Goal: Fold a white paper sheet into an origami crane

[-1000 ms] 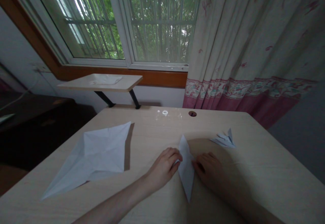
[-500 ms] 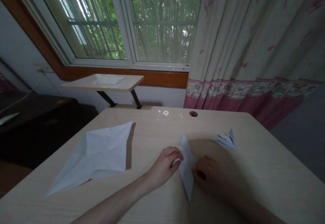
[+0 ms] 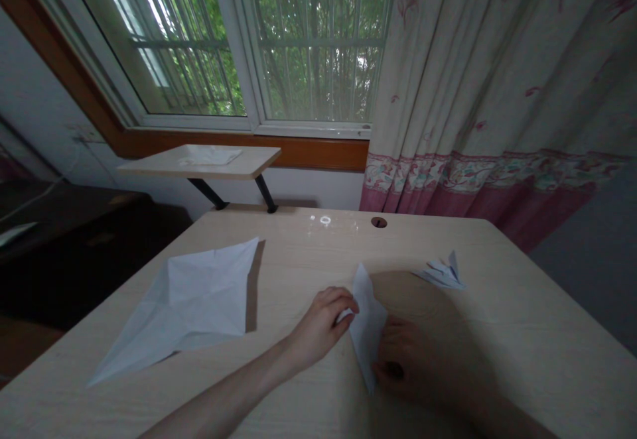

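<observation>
A narrow folded white paper [image 3: 367,319] lies on the light wooden desk [image 3: 522,333] in front of me, pointed at both ends. My left hand [image 3: 323,325] has its fingers curled and pinches the paper's left edge near the middle. My right hand [image 3: 405,359] lies in shadow on the paper's right side, fingers pressed down on its lower part near the tip.
A large creased white sheet [image 3: 189,303] lies spread on the desk's left. A small folded paper figure [image 3: 442,272] sits at the right rear. A cable hole [image 3: 379,222] is near the back edge. A small raised shelf [image 3: 209,159] stands behind, under the window. A curtain [image 3: 497,94] hangs right.
My right hand has slid down along the paper's right edge toward its lower tip. The left hand has stayed in place on the left edge.
</observation>
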Tool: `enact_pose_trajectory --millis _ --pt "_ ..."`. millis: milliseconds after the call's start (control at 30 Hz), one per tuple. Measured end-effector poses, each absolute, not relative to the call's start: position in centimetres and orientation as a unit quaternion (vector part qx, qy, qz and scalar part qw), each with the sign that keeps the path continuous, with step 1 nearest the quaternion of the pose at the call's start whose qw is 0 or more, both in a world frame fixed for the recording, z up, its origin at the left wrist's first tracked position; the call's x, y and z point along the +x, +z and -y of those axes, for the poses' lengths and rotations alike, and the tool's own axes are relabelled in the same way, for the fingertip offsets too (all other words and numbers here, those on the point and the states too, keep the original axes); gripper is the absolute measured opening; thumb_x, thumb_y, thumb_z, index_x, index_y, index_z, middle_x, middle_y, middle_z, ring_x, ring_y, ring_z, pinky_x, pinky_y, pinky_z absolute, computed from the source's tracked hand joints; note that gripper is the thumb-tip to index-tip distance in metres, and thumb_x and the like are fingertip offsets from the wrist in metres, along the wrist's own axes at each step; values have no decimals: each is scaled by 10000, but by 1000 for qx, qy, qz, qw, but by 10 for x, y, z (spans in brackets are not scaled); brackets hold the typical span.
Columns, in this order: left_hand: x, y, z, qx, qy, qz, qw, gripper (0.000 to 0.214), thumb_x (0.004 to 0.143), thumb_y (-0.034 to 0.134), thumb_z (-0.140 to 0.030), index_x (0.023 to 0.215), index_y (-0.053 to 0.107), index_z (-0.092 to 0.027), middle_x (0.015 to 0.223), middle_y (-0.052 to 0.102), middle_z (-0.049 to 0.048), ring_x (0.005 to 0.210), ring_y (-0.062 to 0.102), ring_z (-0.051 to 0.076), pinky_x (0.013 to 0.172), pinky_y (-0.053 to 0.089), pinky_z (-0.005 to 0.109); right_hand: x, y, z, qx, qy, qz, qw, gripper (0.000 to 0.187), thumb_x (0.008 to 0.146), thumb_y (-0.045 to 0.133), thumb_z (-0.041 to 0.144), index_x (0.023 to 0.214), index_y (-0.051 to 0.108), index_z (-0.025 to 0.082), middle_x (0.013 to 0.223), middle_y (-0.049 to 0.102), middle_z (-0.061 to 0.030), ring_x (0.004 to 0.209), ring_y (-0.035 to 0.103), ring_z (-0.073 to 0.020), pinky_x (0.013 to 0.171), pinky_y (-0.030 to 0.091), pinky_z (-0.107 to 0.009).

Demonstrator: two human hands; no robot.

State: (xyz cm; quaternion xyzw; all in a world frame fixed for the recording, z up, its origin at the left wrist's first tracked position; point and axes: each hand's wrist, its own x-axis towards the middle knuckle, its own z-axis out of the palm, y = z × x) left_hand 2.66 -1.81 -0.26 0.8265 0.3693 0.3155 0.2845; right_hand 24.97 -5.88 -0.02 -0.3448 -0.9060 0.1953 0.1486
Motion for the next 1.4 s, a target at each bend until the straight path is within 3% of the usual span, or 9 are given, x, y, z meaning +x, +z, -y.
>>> enact_pose_trajectory --millis 133,267,467,633,700,767,867,1167,1400 --pt "26 -4 18 826 317 -368 287 143 906 614 -82 967 680 -194 1015 676 53 1012 612 220 919 449 351 248 6 61 -321 209 912 145 135 708 594 136 600 557 207 656 664 6 674 590 -154 786 429 -282" --pt "26 -1 19 824 313 -372 290 163 889 592 -79 958 670 -203 1013 675 50 1018 606 223 921 444 358 247 12 65 -298 217 917 150 153 776 561 152 636 562 215 691 673 8 674 586 -150 790 441 -283" --pt "26 4 22 824 303 -376 298 355 697 579 -14 984 640 -214 1049 651 47 1052 581 237 955 427 377 252 1 62 -307 155 894 288 233 877 472 168 658 532 220 663 613 -3 661 570 -166 716 456 -308" --pt "27 10 26 833 281 -374 297 514 599 546 -24 1075 597 -212 1131 619 70 1122 541 272 991 406 420 260 -8 52 -407 109 835 355 157 907 479 115 908 591 224 843 668 -40 817 619 -205 815 503 -370" --pt "27 11 27 836 275 -370 297 562 581 529 -24 1109 578 -212 1164 606 77 1139 528 278 1001 399 432 262 -8 50 -416 136 820 369 303 842 457 56 1056 582 230 997 677 -69 955 623 -227 859 511 -392" --pt "26 12 27 839 272 -367 297 583 581 525 -28 1133 565 -213 1192 594 81 1153 518 281 1013 389 440 262 -8 50 -415 156 815 374 442 758 435 18 1121 564 235 1074 665 -77 1032 606 -240 896 507 -418" --pt "25 12 28 844 265 -362 293 605 599 533 -34 1175 551 -217 1225 582 80 1178 504 281 1030 378 442 261 -8 50 -427 158 814 361 468 710 438 11 1100 575 231 1063 661 -71 1036 594 -247 930 489 -451" --pt "26 14 27 849 258 -359 290 492 709 545 -47 1170 581 -216 1215 596 71 1183 508 263 1030 376 425 259 -7 47 -441 130 828 322 399 758 463 35 1089 604 206 1073 670 -84 1032 581 -260 960 449 -485" --pt "26 15 27 850 251 -364 286 554 674 552 -33 1193 571 -227 1231 598 70 1184 503 274 1028 377 438 260 -5 47 -440 135 831 312 374 785 471 54 1102 600 206 1080 667 -79 1041 577 -258 971 423 -479"
